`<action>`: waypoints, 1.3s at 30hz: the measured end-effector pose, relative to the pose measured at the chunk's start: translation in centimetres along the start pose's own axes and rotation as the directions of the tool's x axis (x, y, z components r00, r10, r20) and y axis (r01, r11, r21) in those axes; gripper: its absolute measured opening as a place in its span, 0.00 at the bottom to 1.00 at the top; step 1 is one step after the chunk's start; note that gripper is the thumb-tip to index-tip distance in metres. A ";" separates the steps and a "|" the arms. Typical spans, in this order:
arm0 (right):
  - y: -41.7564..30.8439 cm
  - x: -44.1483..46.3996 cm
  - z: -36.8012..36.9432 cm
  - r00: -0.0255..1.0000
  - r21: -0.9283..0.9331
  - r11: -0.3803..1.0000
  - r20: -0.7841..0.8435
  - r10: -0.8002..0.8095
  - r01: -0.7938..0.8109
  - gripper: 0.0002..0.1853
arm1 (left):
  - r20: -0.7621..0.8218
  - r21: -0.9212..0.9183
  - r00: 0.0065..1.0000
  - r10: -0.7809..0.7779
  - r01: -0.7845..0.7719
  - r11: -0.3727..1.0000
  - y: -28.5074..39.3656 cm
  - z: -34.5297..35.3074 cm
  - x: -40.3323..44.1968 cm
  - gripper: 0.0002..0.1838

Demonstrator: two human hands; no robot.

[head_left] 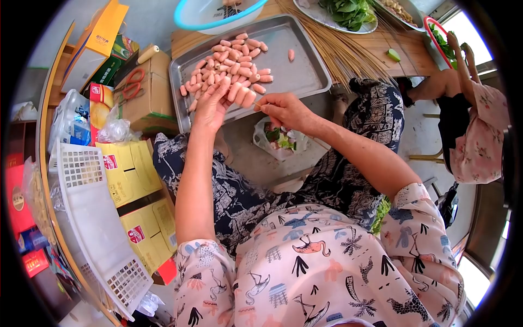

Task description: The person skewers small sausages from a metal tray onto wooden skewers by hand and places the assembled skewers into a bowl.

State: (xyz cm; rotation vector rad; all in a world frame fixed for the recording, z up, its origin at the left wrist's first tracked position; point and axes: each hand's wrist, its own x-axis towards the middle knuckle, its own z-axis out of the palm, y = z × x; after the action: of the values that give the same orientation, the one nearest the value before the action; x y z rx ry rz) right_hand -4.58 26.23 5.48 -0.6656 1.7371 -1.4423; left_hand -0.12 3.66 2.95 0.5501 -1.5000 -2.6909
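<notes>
My left hand [211, 107] pinches a few small pink sausages [241, 95] lined up side by side, just over the near edge of a metal tray [294, 46]. My right hand [286, 113] is closed on a thin bamboo skewer [258, 104] whose end meets the outermost sausage. How far the skewer runs inside is hidden. A heap of loose sausages [229, 62] covers the tray's left part, and a single sausage [291, 55] lies apart on its right.
Many bamboo skewers [348, 52] lie right of the tray. Behind stand a blue-rimmed basin [188, 19] and a plate of greens [348, 13]. A bag of scraps [279, 143] sits below. Scissors [131, 84] rest on a carton at left. Another person [479, 125] sits at right.
</notes>
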 end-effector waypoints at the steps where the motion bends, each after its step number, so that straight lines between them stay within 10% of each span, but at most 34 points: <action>1: 0.2 0.1 0.0 1.000 0.006 1.000 0.001 -0.011 0.011 0.10 | -0.035 0.000 0.999 -0.015 0.015 1.000 -0.1 -0.4 0.2 0.11; 7: 1.0 0.1 0.5 0.997 0.097 0.994 -0.048 -0.055 0.059 0.08 | 0.101 -0.057 0.993 -0.058 0.064 0.996 -0.2 -0.4 -0.2 0.10; 8: 2.0 0.8 1.0 0.992 0.032 0.994 -0.067 -0.106 0.109 0.07 | 0.430 -0.108 0.900 -0.069 0.127 0.986 0.4 0.1 -0.5 0.07; 15: 1.7 0.7 0.6 0.978 0.016 0.981 -0.078 -0.192 0.194 0.07 | 0.061 0.061 0.992 -0.106 0.102 0.993 0.3 1.4 -1.2 0.12; 39: 1.0 0.2 0.4 0.965 0.010 0.970 -0.102 -0.242 0.244 0.08 | 0.157 0.113 0.977 -0.143 0.126 0.986 -0.7 0.2 -1.2 0.31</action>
State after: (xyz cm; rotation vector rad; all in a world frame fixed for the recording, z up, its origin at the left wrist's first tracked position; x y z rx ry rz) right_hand -4.29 26.09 4.48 -0.8299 1.7601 -1.6858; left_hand 1.07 4.37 2.84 0.4576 -1.7093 -2.8369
